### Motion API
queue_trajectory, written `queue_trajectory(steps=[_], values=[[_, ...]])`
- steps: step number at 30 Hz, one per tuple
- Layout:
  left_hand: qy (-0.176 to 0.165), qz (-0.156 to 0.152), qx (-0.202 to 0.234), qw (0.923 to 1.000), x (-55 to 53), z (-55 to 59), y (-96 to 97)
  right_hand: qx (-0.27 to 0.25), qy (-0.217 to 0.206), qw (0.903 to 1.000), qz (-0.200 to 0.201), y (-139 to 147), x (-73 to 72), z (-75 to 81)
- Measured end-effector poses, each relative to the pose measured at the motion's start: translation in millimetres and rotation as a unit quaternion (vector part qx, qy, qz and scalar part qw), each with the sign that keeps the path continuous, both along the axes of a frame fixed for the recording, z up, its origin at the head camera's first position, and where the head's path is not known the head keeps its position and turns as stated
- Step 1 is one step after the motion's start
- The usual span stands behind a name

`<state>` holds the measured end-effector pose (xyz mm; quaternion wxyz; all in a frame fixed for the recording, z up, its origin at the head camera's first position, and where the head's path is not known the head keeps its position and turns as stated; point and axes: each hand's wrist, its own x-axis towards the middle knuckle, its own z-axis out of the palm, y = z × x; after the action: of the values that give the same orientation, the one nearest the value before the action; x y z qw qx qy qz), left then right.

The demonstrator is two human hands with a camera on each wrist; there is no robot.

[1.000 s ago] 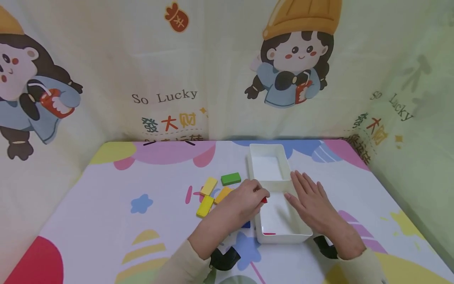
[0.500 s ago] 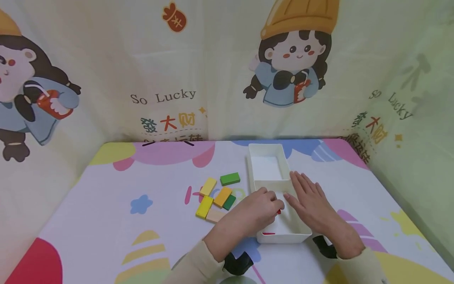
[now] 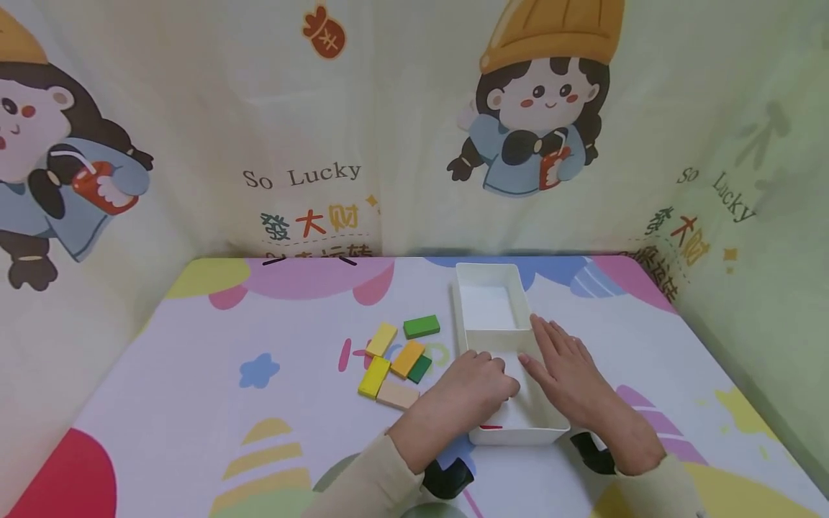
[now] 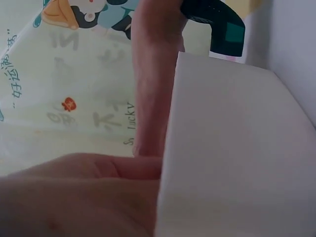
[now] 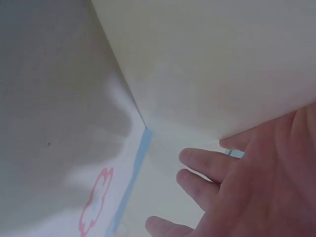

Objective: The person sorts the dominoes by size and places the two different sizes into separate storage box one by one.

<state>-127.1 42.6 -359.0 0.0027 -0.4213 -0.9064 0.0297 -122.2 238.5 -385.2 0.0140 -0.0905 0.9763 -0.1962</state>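
My left hand (image 3: 476,385) reaches over the near-left wall of the white two-compartment box (image 3: 518,434), its curled fingers low in the near compartment. The red block held in those fingers half a second ago is now hidden behind them. In the left wrist view the box wall (image 4: 237,148) covers the fingertips of my left hand (image 4: 98,197). A red sliver (image 3: 491,426) shows inside by the front wall. My right hand (image 3: 573,374) rests against the box's right side with straight fingers, thumb over the rim. In the right wrist view its fingers (image 5: 210,165) lie by the outer wall (image 5: 207,64).
Left of the box lie a green block (image 3: 422,326), a pale yellow block (image 3: 381,339), an orange block (image 3: 408,359), a dark green block (image 3: 419,369), a bright yellow block (image 3: 374,378) and a beige block (image 3: 397,394). A printed curtain (image 3: 414,144) stands behind the table.
My left hand has moved right and down into the near compartment, carrying the red block out of sight. My left forearm now covers the blue block seen earlier. My right hand stays put.
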Motion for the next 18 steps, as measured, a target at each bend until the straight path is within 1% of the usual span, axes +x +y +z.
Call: queue_trajectory(steps=[3,7,10,14,18], values=[[-0.009,0.020,-0.012,0.9997,0.0,-2.2,4.0,0.000,0.004,1.0000,-0.001,-0.5,0.1,-2.1],[-0.006,0.044,-0.055,0.9975,0.3,-3.2,9.2,-0.003,0.007,1.0000,0.001,-2.7,-1.0,-3.6],[-0.011,0.057,-0.082,0.9949,2.0,-4.1,12.4,-0.004,0.004,1.0000,0.004,-4.2,-0.8,-4.8],[-0.016,0.062,-0.093,0.9936,3.4,-4.6,16.3,-0.004,0.009,0.9999,0.006,-3.1,-0.1,-5.3],[-0.023,0.056,-0.091,0.9941,1.8,-4.7,19.5,-0.006,0.009,0.9999,0.002,-0.6,0.8,-4.3]])
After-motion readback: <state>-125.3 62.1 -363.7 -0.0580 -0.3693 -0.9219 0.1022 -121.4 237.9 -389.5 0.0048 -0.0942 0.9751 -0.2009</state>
